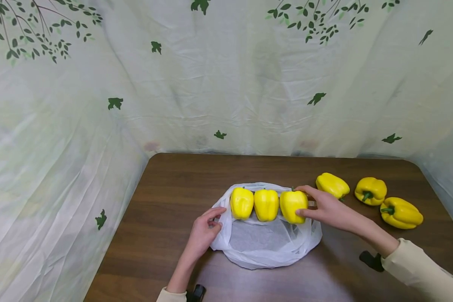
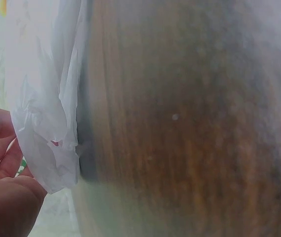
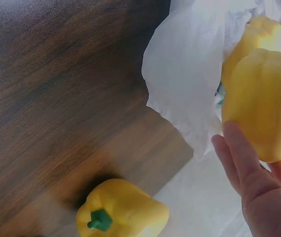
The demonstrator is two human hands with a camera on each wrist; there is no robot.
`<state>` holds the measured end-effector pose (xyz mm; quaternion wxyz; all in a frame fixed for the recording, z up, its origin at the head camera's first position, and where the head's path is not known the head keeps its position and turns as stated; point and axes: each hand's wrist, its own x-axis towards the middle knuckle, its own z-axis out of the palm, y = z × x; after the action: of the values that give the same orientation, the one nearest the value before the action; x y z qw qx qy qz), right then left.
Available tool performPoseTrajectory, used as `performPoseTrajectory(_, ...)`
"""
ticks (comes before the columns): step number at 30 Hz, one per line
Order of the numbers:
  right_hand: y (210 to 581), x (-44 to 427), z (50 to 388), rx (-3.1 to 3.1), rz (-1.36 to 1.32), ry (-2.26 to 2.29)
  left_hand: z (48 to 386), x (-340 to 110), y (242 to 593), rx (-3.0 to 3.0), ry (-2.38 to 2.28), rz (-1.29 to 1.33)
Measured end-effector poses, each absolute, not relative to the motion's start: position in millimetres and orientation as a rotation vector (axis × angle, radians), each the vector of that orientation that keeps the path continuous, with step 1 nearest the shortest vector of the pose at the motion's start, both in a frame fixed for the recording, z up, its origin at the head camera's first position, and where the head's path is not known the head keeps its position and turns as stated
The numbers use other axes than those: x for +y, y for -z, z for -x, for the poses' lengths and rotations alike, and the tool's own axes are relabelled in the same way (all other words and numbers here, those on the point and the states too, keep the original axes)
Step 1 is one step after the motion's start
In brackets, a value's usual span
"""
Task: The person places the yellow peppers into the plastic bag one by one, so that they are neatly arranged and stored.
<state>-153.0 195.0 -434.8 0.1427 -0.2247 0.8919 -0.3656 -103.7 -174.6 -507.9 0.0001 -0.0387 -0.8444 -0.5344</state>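
I count one bag [image 1: 262, 259] — left hand [image 1: 204, 231] gripping it; one pepper [image 1: 290, 206] — right hand [image 1: 324, 207] holding it; two peppers [image 1: 266, 205] alongside; three peppers [image 1: 370, 188] on the table [image 1: 166, 226].

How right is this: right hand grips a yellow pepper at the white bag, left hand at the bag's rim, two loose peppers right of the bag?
One miss: the head view shows three loose peppers right of the white bag, not two. Rest stands: right hand grips a yellow pepper at the bag, left hand at its rim.
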Motion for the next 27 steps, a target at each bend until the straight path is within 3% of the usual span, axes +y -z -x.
performPoseTrajectory(27, 446.0, 182.5, 172.2, 2.588, 0.593, 0.845, 104.3, -176.5, 510.3, -2.679, 1.622, 0.152)
